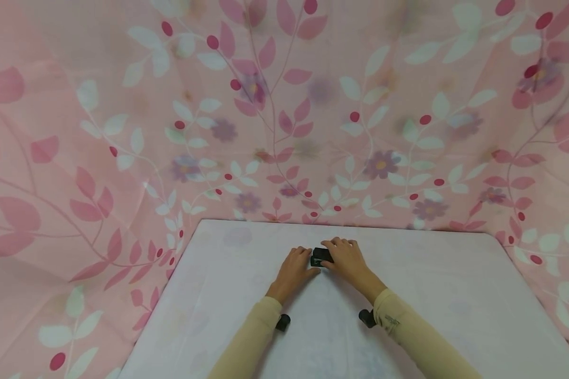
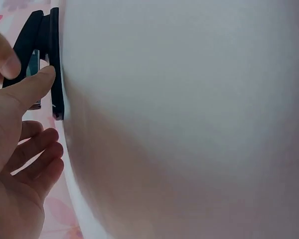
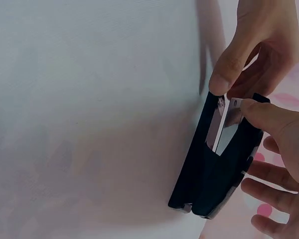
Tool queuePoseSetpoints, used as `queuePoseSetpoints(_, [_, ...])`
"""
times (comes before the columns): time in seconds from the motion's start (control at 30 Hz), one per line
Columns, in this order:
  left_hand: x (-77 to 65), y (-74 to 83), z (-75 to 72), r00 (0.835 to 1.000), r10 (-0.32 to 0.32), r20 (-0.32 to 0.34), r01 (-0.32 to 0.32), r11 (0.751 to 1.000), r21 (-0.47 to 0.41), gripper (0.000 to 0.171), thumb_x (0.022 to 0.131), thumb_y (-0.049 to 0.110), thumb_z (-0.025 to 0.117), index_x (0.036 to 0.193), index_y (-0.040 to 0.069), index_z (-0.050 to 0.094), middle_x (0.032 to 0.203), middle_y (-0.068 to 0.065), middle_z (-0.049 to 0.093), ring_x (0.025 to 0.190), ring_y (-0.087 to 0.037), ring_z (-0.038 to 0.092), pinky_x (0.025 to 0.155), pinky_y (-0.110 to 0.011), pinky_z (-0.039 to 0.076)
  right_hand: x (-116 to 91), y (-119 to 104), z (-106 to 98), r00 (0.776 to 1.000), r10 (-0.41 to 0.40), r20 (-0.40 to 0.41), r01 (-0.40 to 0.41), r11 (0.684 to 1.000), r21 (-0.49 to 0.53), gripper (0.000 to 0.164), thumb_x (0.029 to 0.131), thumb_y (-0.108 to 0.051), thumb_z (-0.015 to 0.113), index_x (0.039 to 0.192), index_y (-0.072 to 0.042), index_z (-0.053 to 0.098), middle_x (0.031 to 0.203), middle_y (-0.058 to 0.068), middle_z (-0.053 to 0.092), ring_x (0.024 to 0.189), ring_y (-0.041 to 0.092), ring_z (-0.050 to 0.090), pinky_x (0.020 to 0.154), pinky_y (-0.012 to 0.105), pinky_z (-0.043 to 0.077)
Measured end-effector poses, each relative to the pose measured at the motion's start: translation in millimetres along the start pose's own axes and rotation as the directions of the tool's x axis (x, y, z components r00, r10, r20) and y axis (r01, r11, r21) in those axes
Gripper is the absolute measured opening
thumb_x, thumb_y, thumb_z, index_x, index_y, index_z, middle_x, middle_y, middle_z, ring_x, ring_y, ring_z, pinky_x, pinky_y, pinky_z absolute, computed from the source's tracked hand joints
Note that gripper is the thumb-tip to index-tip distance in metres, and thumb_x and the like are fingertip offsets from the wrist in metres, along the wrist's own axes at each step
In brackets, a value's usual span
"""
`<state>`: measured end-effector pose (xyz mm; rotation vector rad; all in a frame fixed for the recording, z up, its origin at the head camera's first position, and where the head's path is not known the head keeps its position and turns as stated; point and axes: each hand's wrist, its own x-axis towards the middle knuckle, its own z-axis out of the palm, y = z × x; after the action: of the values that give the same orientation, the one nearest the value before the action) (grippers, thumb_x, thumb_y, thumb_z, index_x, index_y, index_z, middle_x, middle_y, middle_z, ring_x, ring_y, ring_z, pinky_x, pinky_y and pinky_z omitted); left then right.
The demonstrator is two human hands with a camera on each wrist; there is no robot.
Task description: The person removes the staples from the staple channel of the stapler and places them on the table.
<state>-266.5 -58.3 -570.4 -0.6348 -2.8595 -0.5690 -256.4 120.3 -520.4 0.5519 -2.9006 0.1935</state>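
Observation:
A black stapler (image 3: 224,169) is held near the far edge of the white-covered table, its top arm raised from its base. Between them shows a strip of bare metal (image 3: 229,127). My right hand (image 1: 351,261) grips the upper part, with the thumb (image 3: 269,115) by the metal and the fingers on the far side. At the stapler's left end is my left hand (image 1: 294,271), its thumb (image 2: 37,87) against the base and its other fingers loosely bent. The left index fingertip is hidden behind the stapler.
The white cloth-covered table (image 1: 431,295) stretches around both hands. Behind and beside it hangs a pink curtain (image 1: 284,131) printed with leaves and flowers. A dark wrist camera (image 1: 283,322) sits under the left sleeve and another wrist camera (image 1: 367,318) beside the right one.

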Motion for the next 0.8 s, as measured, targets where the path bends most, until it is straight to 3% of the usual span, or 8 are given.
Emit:
queuePoseSetpoints(0.2, [3.7, -0.9, 7.3, 0.999, 0.046, -0.018, -0.046, 0.999, -0.006, 0.043, 0.084, 0.033, 0.077, 0.117, 0.006, 0.069, 0.108, -0.008, 0.069, 0.096, -0.023, 0.061, 0.089, -0.034, 0.051, 6, -6, 0, 0.999, -0.038, -0.012, 0.039, 0.999, 0.031, 0.048, 0.083, -0.038, 0.078, 0.122, -0.013, 0.066, 0.109, 0.012, 0.067, 0.101, 0.033, 0.064, 0.091, 0.055, 0.047])
queuePoseSetpoints(0.53, [4.8, -1.4, 9.9, 0.996, 0.064, -0.068, -0.066, 0.997, -0.026, 0.03, 0.088, 0.029, 0.074, 0.105, 0.005, 0.073, 0.1, -0.008, 0.07, 0.09, -0.023, 0.061, 0.083, -0.035, 0.051, 15, -10, 5, 0.997, -0.07, -0.012, 0.071, 0.996, 0.062, 0.045, 0.083, -0.033, 0.078, 0.118, -0.007, 0.066, 0.107, 0.014, 0.067, 0.097, 0.032, 0.064, 0.087, 0.049, 0.051])
queuePoseSetpoints(0.8, [5.3, -1.8, 7.7, 0.995, 0.07, -0.069, -0.073, 0.997, -0.036, 0.023, 0.089, 0.026, 0.073, 0.1, 0.006, 0.075, 0.099, -0.007, 0.07, 0.089, -0.023, 0.061, 0.082, -0.034, 0.051, 19, -12, 4, 0.997, -0.049, 0.067, 0.039, 0.99, 0.135, 0.039, 0.085, -0.026, 0.077, 0.116, -0.004, 0.066, 0.103, 0.013, 0.065, 0.093, 0.027, 0.063, 0.083, 0.044, 0.054])
